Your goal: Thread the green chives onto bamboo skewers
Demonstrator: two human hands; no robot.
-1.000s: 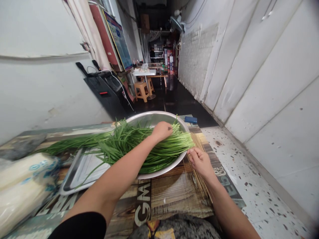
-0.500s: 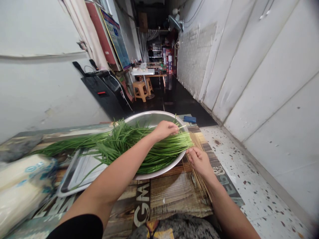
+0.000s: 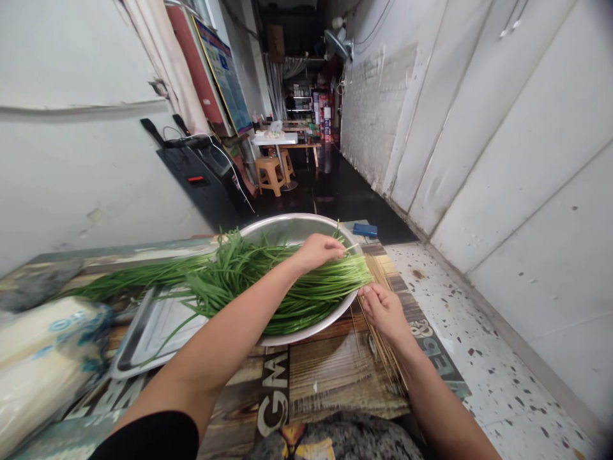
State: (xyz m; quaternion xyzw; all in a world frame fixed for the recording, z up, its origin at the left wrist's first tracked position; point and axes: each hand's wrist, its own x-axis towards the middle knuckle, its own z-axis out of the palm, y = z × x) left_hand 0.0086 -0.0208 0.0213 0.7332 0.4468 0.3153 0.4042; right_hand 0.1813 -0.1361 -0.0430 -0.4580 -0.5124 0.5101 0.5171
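Observation:
A big heap of long green chives (image 3: 249,275) lies across a wide metal bowl (image 3: 292,227), its leafy ends trailing left over a metal tray (image 3: 148,329). My left hand (image 3: 318,249) rests on the cut ends of the chives, fingers pinched on a few stalks. Just off the bowl's right rim, my right hand (image 3: 383,310) is closed on thin bamboo skewers (image 3: 383,345) that lie in a bundle on the table.
The table (image 3: 325,377) has a printed wood-pattern cover. A white plastic-wrapped package (image 3: 43,358) sits at the left. A blue object (image 3: 366,230) lies behind the bowl. White walls flank a dark corridor with orange stools (image 3: 272,174) far back. Speckled floor is at the right.
My left hand has gone from lying on the chives to pinching a few stalks near their cut ends. My right hand has barely moved.

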